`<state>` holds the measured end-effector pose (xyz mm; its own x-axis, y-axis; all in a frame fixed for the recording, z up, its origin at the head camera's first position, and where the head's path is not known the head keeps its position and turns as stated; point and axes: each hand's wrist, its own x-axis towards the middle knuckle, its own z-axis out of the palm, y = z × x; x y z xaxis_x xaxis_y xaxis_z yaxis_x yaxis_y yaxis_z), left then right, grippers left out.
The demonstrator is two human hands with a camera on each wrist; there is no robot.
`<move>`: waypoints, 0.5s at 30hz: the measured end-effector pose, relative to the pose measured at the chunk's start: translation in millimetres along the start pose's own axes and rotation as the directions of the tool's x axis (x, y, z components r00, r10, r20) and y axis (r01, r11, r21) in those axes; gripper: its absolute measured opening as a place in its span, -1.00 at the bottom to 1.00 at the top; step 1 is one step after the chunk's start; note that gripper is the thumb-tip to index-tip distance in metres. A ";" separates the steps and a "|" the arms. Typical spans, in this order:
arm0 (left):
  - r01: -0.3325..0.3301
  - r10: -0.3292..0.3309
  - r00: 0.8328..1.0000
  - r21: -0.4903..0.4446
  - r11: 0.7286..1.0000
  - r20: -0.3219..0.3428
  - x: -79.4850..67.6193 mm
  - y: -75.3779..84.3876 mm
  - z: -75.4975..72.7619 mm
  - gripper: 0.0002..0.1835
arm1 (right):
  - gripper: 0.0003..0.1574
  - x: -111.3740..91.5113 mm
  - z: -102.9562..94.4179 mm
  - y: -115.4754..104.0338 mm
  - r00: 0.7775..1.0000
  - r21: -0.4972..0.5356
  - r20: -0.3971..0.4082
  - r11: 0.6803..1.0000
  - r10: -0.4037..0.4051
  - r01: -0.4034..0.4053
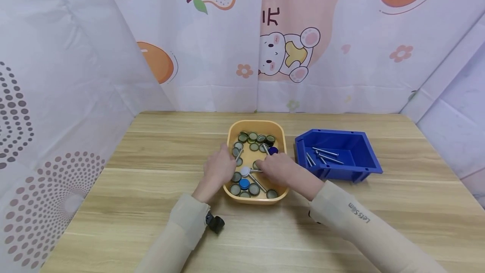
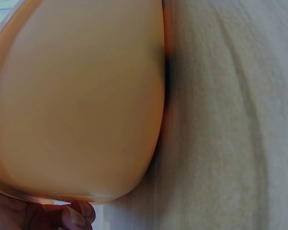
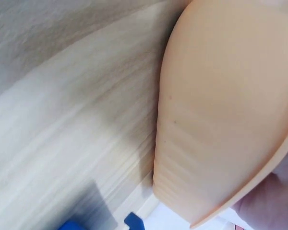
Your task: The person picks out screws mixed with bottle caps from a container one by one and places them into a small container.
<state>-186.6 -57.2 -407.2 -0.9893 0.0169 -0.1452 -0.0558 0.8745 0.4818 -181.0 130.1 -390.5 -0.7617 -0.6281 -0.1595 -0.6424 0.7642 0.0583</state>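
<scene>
A yellow-orange plastic basket (image 1: 256, 201) holds many bottle caps (image 1: 254, 188) and several nail-like silver rods with heads (image 1: 258, 183). My left hand (image 1: 219, 165) grips the basket's left side; its curled fingertips show against the outer wall in the left wrist view. Over the right rim, my right hand (image 1: 279, 167) reaches down into the basket, fingers curled among the caps and rods. One rod (image 1: 266, 149) shows right at those fingers, but I cannot tell whether they pinch it. In the right wrist view the basket's wall hides most of that hand.
A blue plastic bin (image 1: 341, 173) stands right of the basket with several silver rods (image 1: 328, 156) in it. Both are on a wood-grain table (image 1: 163, 155). Printed curtains (image 1: 212, 54) hang behind the table and along its sides. A small black device sits at the left cuff.
</scene>
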 end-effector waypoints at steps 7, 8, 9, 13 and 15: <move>-0.003 0.003 1.000 0.004 1.000 -0.010 0.6 0.5 0.6 -0.72 | -0.89 -1.4 0.0 -2.7 1.000 0.020 -0.013 1.000 0.010 -0.010; -0.003 0.003 1.000 0.005 1.000 -0.010 0.5 0.6 0.6 -0.73 | -0.88 -1.7 0.1 -2.9 1.000 0.017 -0.018 1.000 0.010 -0.010; -0.002 0.002 1.000 0.006 1.000 -0.009 0.4 0.8 0.7 -0.73 | -0.87 -1.8 0.4 -3.2 1.000 0.015 -0.024 1.000 0.010 -0.010; 0.001 -0.001 1.000 0.009 1.000 -0.007 -0.1 1.3 0.5 -0.70 | -0.80 -1.3 1.6 -3.7 0.999 0.018 -0.026 1.000 0.023 -0.023; 0.002 -0.002 1.000 0.009 1.000 -0.006 -0.3 1.5 0.4 -0.68 | -0.79 -0.8 2.4 -3.8 0.999 0.021 -0.028 0.999 0.030 -0.029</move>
<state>-186.3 -55.7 -406.8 -0.9899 0.0118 -0.1410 -0.0569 0.8791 0.4733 -177.8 128.1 -392.9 -0.7825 -0.6088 -0.1305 -0.6179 0.7851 0.0424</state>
